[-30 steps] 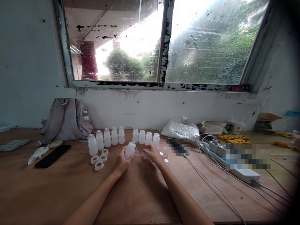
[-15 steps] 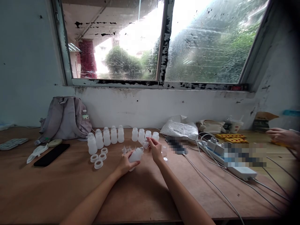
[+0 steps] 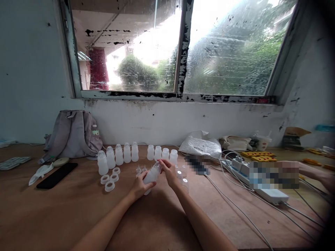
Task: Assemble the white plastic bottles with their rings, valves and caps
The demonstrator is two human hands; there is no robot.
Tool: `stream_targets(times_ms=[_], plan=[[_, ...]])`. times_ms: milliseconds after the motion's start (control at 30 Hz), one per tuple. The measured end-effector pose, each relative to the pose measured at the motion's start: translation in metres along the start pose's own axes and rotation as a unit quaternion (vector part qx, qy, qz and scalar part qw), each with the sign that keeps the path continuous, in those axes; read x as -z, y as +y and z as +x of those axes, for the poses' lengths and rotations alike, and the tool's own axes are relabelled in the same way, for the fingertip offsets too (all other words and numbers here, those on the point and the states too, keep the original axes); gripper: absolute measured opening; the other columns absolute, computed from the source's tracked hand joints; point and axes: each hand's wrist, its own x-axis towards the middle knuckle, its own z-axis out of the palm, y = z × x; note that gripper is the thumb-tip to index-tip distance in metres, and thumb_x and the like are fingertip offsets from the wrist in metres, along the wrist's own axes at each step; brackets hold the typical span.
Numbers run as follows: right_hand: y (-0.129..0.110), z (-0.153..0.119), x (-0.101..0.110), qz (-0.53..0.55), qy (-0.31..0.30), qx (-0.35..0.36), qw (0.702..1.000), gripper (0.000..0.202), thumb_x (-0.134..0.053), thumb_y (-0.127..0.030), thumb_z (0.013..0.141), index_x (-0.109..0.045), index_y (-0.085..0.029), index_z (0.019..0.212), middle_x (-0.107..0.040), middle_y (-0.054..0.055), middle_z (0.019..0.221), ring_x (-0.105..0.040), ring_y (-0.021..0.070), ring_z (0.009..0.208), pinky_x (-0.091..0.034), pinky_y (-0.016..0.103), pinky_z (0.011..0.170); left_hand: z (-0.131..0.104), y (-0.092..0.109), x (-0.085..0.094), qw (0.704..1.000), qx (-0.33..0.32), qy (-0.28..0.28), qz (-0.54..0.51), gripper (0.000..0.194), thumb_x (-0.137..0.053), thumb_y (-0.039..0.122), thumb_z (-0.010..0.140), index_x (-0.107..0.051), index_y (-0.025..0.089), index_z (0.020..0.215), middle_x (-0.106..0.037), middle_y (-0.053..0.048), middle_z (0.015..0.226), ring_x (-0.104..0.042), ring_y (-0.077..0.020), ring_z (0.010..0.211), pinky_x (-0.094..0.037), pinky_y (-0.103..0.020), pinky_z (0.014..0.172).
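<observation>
My left hand (image 3: 140,184) is wrapped around a frosted baby bottle (image 3: 151,177), which tilts up to the right. At the bottle's top, the fingers of my right hand (image 3: 167,170) are closed on a small clear cap (image 3: 157,165) that sits over it, partly hidden by the fingers. Several clear teats (image 3: 138,169) stand just behind my left hand. White collar rings (image 3: 110,186) lie to its left. Clear caps with white discs (image 3: 185,183) are right of my right wrist.
Capped bottles (image 3: 103,164) stand in a row at the back left, and uncapped bottles (image 3: 157,153) behind my hands. A black phone (image 3: 57,175) and a backpack (image 3: 74,134) are at left. At right are a power strip (image 3: 272,193), cables and another person's hand (image 3: 290,168).
My right hand has brought the clear cap left onto the bottle's top; before, it was held apart from it. The other person's hand has moved left and down toward the power strip.
</observation>
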Motion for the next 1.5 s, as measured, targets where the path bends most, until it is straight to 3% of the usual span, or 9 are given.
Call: stream_targets(times_ms=[567, 867, 1033, 1167, 1300, 1400, 1500], plan=[[0.0, -0.007, -0.008, -0.016, 0.016, 0.021, 1.0, 0.033, -0.053, -0.05, 0.072, -0.056, -0.017, 0.065, -0.046, -0.002, 0.054, -0.041, 0.011, 0.049, -0.034, 0.022, 0.043, -0.004, 0.002, -0.004, 1.0, 0.007, 0.019, 0.022, 0.039, -0.064, 0.032, 0.063, -0.06, 0.015, 0.098, -0.065, -0.004, 0.085, -0.058, -0.0211, 0.078, -0.045, -0.027, 0.068], [-0.002, -0.008, -0.016, -0.019, -0.006, 0.04, 0.999, 0.027, -0.054, -0.045, 0.073, -0.056, -0.018, 0.069, -0.05, -0.002, 0.06, -0.045, 0.0119, 0.056, -0.036, 0.023, 0.052, -0.004, -0.005, -0.001, 0.998, 0.015, 0.053, 0.024, 0.04, -0.066, 0.035, 0.062, -0.061, 0.014, 0.096, -0.065, -0.004, 0.084, -0.058, -0.0193, 0.074, -0.044, -0.025, 0.065], [-0.003, -0.008, -0.014, 0.017, -0.027, 0.008, 0.999, 0.028, -0.055, -0.044, 0.073, -0.061, -0.018, 0.081, -0.054, 0.0, 0.066, -0.047, 0.0126, 0.06, -0.038, 0.024, 0.055, -0.003, -0.008, 0.0, 0.998, 0.009, 0.053, 0.026, 0.044, -0.065, 0.036, 0.064, -0.057, 0.015, 0.101, -0.064, -0.005, 0.087, -0.057, -0.0202, 0.078, -0.044, -0.027, 0.069], [-0.012, -0.01, -0.014, 0.069, -0.104, -0.019, 0.992, 0.035, -0.054, -0.04, 0.075, -0.058, -0.023, 0.106, -0.057, 0.0, 0.08, -0.051, 0.0134, 0.071, -0.041, 0.024, 0.064, 0.001, -0.006, 0.001, 0.998, -0.015, 0.052, 0.02, 0.046, -0.062, 0.037, 0.067, -0.051, 0.017, 0.107, -0.06, -0.006, 0.096, -0.056, -0.0202, 0.085, -0.043, -0.029, 0.073], [-0.02, -0.011, -0.014, 0.085, -0.162, -0.02, 0.983, 0.045, -0.058, -0.035, 0.073, -0.052, -0.025, 0.116, -0.058, 0.001, 0.087, -0.052, 0.0144, 0.079, -0.042, 0.026, 0.07, 0.004, -0.005, 0.004, 0.997, -0.008, 0.052, 0.058, 0.041, -0.064, 0.038, 0.065, -0.052, 0.017, 0.098, -0.057, -0.006, 0.093, -0.054, -0.0197, 0.084, -0.043, -0.031, 0.073], [-0.02, -0.01, -0.013, 0.089, -0.164, -0.027, 0.982, 0.05, -0.061, -0.035, 0.072, -0.048, -0.025, 0.119, -0.06, 0.002, 0.089, -0.054, 0.0169, 0.085, -0.042, 0.028, 0.074, 0.003, -0.009, 0.004, 0.997, 0.004, 0.047, 0.065, 0.043, -0.067, 0.038, 0.062, -0.048, 0.019, 0.095, -0.057, -0.004, 0.09, -0.054, -0.019, 0.08, -0.043, -0.031, 0.069], [-0.015, -0.009, -0.012, 0.105, -0.135, -0.043, 0.984, 0.043, -0.058, -0.039, 0.074, -0.051, -0.024, 0.114, -0.062, 0.004, 0.094, -0.055, 0.0196, 0.089, -0.043, 0.03, 0.074, 0.002, -0.016, 0.002, 0.995, -0.013, 0.056, 0.077, 0.047, -0.071, 0.037, 0.057, -0.045, 0.019, 0.093, -0.055, -0.004, 0.091, -0.053, -0.0215, 0.083, -0.043, -0.032, 0.068]])
